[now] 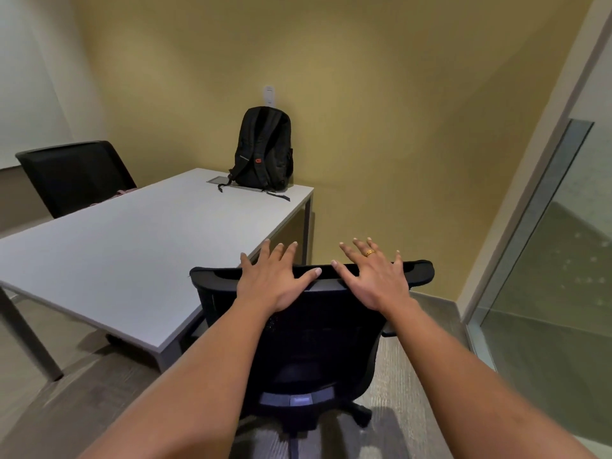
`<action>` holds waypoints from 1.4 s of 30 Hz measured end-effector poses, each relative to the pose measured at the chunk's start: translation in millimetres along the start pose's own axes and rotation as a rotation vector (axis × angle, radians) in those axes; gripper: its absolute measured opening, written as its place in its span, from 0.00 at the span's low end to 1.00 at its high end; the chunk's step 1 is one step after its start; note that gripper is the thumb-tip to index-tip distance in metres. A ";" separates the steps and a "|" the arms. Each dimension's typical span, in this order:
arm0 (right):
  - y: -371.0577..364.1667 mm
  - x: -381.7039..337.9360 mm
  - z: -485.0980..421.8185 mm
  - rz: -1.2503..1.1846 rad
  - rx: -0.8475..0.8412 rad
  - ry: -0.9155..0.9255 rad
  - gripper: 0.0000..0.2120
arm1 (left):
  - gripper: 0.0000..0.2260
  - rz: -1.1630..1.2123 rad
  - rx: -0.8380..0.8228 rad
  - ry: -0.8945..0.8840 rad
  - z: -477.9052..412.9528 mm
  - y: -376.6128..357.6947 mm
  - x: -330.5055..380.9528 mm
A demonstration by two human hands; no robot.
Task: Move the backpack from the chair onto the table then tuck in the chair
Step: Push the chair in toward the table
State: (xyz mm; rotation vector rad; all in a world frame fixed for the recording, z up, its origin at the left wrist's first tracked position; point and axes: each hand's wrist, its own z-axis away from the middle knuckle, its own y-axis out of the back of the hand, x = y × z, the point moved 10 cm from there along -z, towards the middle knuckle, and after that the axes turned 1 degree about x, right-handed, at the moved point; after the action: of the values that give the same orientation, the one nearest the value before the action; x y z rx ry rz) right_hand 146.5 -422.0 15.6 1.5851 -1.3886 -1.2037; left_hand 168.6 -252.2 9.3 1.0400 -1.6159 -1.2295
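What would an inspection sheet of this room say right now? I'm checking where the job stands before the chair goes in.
Surface: grey table, mostly bare, with a cable hatch near its far end.
Job's things: black backpack upright at the table's far end; black mesh office chair at the near corner, not yet tucked in.
Clutter: something pink by the second chair; unclear what.
Grip: left hand and right hand lie flat on the chair's top edge, fingers spread.
Cables: nothing seen.
Surroundings: yellow wall, glass partition to the right, wood-look floor.
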 end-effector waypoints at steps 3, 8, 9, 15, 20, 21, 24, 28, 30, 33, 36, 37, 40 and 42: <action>-1.3 15.0 -13.4 -0.004 -0.010 0.028 0.30 | 0.39 0.003 -0.030 0.037 -12.1 -7.1 11.4; -6.0 40.8 -45.7 -0.024 -0.028 0.080 0.29 | 0.41 0.014 -0.046 0.105 -45.9 -17.6 26.7; -6.7 46.1 -52.4 -0.030 -0.025 0.090 0.29 | 0.42 0.040 -0.058 0.120 -54.1 -20.5 28.5; -15.1 73.9 -92.0 -0.066 -0.052 0.170 0.29 | 0.42 0.048 -0.108 0.232 -98.0 -31.2 7.5; -21.4 99.1 -127.7 -0.089 -0.070 0.222 0.28 | 0.41 0.106 -0.058 0.301 -128.6 -38.3 11.8; -23.3 104.1 -135.3 -0.091 -0.074 0.231 0.28 | 0.41 0.108 -0.022 0.304 -134.6 -37.2 15.8; -30.1 117.0 -159.0 -0.097 -0.078 0.270 0.28 | 0.40 0.099 0.070 0.319 -149.3 -33.9 25.9; -38.8 132.2 -191.1 -0.127 -0.077 0.328 0.29 | 0.38 0.085 0.080 0.387 -170.3 -39.3 34.6; -43.4 139.0 -207.8 -0.136 -0.087 0.367 0.28 | 0.38 0.068 0.077 0.437 -180.9 -43.3 37.4; -51.1 150.7 -233.6 -0.150 -0.106 0.428 0.28 | 0.39 0.053 0.084 0.517 -197.5 -49.5 42.0; -58.8 163.2 -260.1 -0.159 -0.147 0.478 0.29 | 0.38 0.063 0.102 0.577 -214.5 -53.0 52.0; -61.2 166.9 -268.8 -0.161 -0.156 0.496 0.29 | 0.38 0.072 0.115 0.596 -220.5 -54.2 55.0; -67.9 177.5 -293.7 -0.160 -0.170 0.541 0.28 | 0.39 0.085 0.147 0.645 -238.1 -57.5 63.4; -72.6 182.9 -309.8 -0.170 -0.172 0.568 0.28 | 0.38 0.088 0.166 0.676 -249.6 -59.8 67.4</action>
State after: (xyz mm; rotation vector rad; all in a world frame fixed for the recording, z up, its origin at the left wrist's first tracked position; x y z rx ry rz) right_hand 461.6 -610.1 13.1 1.7640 -0.7813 -0.8383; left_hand 390.7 -397.4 2.8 1.2967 -1.2196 -0.5875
